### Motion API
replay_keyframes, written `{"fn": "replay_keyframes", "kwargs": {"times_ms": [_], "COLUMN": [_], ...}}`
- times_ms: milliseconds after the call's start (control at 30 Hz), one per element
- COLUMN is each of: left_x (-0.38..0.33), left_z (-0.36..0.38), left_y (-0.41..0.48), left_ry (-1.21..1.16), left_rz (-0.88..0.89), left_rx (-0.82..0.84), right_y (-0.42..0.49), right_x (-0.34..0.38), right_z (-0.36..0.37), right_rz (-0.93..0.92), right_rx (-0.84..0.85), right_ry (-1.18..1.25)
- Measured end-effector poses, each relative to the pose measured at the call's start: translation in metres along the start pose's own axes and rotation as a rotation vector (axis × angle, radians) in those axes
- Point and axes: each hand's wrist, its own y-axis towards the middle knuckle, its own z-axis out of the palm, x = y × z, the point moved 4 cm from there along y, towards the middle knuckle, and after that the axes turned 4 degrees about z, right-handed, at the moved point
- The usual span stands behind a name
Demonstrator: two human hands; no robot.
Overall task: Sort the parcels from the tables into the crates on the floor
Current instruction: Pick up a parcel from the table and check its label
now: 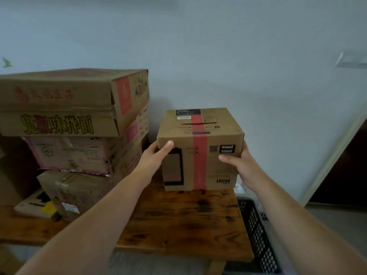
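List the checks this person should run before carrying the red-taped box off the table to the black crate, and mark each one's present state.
1. Left hand grips the red-taped box at its left edge: ok.
2. Right hand grips its right edge: ok.
3. Gap between the box and the stack of cartons on the left: ok.
4. Box lifted clear of the table: cannot tell.
5. Black crate close by, on the floor at the table's right end: ok.
6. Room inside the crate: cannot tell, only part of it shows.
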Motion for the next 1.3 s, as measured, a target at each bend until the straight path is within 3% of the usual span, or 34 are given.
{"fn": "replay_keyframes", "kwargs": {"times_ms": [167, 400, 633, 767, 1067, 1200, 1300], "left_x": [-0.002, 0.007, 0.014, 0.013, 0.02, 0.023, 0.025], "left_z": [0.013, 0.003, 0.008, 0.005, -0.013, -0.007, -0.006], "left_y": [0.013, 0.018, 0.011, 0.017, 0.031, 0.033, 0.034], "left_ry": [-0.1, -0.096, -0.041, -0.06, -0.315, -0.374, -0.326], "left_rz": [0.012, 0.035, 0.122, 0.077, -0.296, -0.351, -0.284], "left_rx": [0.097, -0.046, 0.3, 0.15, -0.176, -0.219, -0.205], "right_y": [0.023, 0.039, 0.044, 0.042, 0.021, 0.023, 0.025], "right_x": [-0.003, -0.009, -0.019, -0.011, -0.003, -0.012, -0.014], "right_z": [-0.014, -0.015, -0.021, -0.009, 0.009, 0.015, 0.015], "right_rz": [0.012, 0.14, 0.349, 0.302, 0.116, 0.055, 0.03], "right_rx": [-0.055, -0.146, -0.129, -0.036, 0.213, 0.076, -0.037], "right_ry": [-0.015, -0.081, 0.027, 0.046, 0.072, -0.046, -0.037]}}
